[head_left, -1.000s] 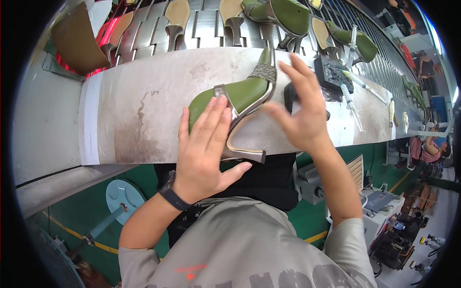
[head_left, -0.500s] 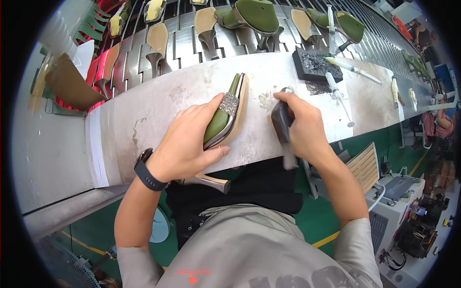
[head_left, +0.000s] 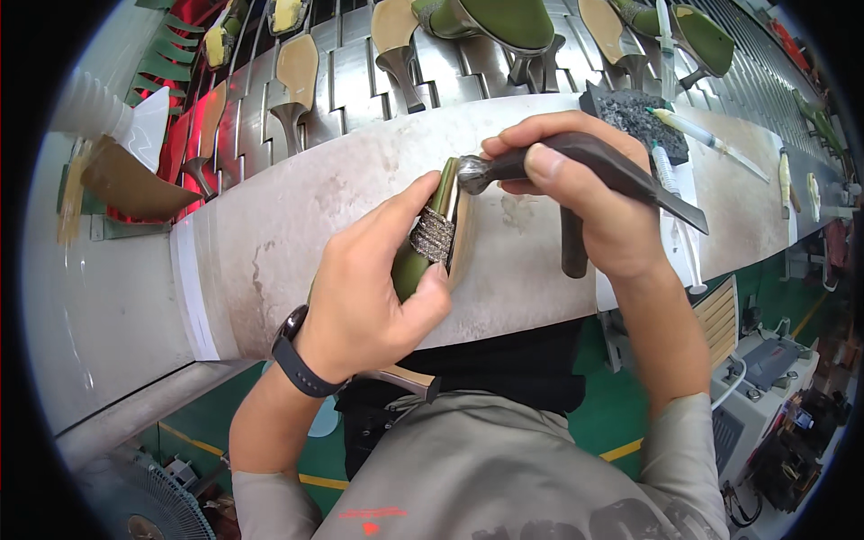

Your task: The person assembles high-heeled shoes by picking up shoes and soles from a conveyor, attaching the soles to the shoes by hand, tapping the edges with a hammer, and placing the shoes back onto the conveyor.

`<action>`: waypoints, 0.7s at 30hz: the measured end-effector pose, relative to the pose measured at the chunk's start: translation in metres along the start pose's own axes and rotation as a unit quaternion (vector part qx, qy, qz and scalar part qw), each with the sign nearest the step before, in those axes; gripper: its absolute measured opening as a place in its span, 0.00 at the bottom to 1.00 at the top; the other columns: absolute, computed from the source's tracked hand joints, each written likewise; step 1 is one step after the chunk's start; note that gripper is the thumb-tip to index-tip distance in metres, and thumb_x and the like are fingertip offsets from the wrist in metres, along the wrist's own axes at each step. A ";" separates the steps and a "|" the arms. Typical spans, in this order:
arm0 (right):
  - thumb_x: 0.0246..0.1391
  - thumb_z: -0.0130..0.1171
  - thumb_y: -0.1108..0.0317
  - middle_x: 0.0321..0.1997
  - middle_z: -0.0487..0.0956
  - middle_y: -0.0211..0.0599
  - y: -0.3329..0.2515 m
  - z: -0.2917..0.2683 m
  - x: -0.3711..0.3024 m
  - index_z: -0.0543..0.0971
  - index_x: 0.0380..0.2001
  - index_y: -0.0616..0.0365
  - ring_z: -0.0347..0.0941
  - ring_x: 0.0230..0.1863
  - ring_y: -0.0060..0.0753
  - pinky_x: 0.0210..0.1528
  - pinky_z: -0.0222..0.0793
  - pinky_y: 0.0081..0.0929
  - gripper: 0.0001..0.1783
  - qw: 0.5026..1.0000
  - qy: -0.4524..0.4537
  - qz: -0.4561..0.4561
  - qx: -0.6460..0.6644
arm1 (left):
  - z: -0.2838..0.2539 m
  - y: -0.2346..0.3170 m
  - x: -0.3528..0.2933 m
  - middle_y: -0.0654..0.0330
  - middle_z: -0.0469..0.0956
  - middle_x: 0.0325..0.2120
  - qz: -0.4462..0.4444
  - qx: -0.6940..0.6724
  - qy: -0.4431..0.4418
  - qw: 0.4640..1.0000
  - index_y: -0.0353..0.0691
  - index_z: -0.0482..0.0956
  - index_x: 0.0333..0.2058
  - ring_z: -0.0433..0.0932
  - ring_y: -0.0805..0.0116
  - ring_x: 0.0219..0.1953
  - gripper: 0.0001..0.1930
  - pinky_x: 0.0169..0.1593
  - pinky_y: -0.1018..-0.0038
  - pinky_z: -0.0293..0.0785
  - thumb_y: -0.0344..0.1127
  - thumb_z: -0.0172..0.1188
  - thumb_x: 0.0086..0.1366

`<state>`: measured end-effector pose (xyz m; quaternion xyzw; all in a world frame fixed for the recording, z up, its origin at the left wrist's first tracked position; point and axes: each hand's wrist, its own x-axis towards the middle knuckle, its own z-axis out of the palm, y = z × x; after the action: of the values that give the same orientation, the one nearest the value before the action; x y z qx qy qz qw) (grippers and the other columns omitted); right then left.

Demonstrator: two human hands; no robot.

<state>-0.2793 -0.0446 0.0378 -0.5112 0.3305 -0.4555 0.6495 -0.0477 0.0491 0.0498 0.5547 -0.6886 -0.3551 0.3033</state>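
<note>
My left hand [head_left: 364, 270] is closed round a green high-heeled shoe [head_left: 409, 275], turned on its side at the near part of the bench. A glittery silver band [head_left: 432, 236] crosses its upper, and the tan heel [head_left: 405, 380] sticks out below my wrist. In my right hand [head_left: 616, 202] is a dark shoemaker's hammer [head_left: 598, 160]. Its rounded shiny face lies right at the shoe's edge near the toe; whether it touches I cannot tell. The flat wedge end points right, and the short handle hangs below my fingers.
Along the far side, a slatted metal conveyor [head_left: 346, 72] carries more green shoes [head_left: 504, 27] and tan soles with heels [head_left: 295, 76]. A black block [head_left: 630, 117] and several syringes [head_left: 711, 139] lie on the bench [head_left: 297, 216] at right. A fan [head_left: 144, 504] stands at lower left.
My right hand has raised the hammer and turned it so its round face meets the shoe's edge. My left hand has shifted slightly, thumb now up against the shoe's side.
</note>
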 end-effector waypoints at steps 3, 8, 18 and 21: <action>0.64 0.61 0.67 0.50 0.88 0.50 -0.006 -0.006 0.007 0.83 0.49 0.68 0.84 0.54 0.35 0.57 0.81 0.31 0.16 0.989 -0.081 0.012 -0.126 | 0.004 -0.003 0.003 0.38 0.83 0.41 0.073 0.050 0.060 0.994 0.25 0.73 0.63 0.85 0.42 0.41 0.34 0.49 0.61 0.81 0.29 0.65 0.56; 0.60 0.65 0.69 0.50 0.89 0.45 -0.015 -0.004 0.009 0.84 0.47 0.68 0.83 0.51 0.29 0.57 0.77 0.28 0.15 0.980 -0.106 -0.006 -0.170 | 0.005 -0.004 0.011 0.41 0.84 0.42 -0.004 0.028 0.039 0.999 0.28 0.75 0.62 0.86 0.44 0.42 0.36 0.50 0.61 0.81 0.34 0.72 0.54; 0.51 0.71 0.70 0.43 0.90 0.43 -0.026 -0.002 0.016 0.86 0.44 0.64 0.87 0.42 0.31 0.47 0.81 0.28 0.16 0.941 -0.224 -0.072 -0.244 | 0.001 0.000 0.018 0.41 0.84 0.44 -0.063 -0.002 0.008 0.998 0.29 0.77 0.60 0.85 0.43 0.47 0.35 0.54 0.59 0.80 0.36 0.74 0.54; 0.51 0.71 0.70 0.42 0.89 0.44 -0.024 -0.001 0.016 0.86 0.43 0.63 0.88 0.42 0.34 0.46 0.82 0.30 0.15 0.926 -0.246 -0.103 -0.267 | 0.003 -0.005 0.016 0.42 0.84 0.45 -0.043 -0.003 0.016 0.999 0.30 0.77 0.60 0.84 0.42 0.47 0.35 0.53 0.58 0.80 0.36 0.74 0.54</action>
<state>-0.2801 -0.0612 0.0618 -0.7928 0.2159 -0.2747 0.4994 -0.0506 0.0332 0.0446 0.5884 -0.6585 -0.3608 0.3000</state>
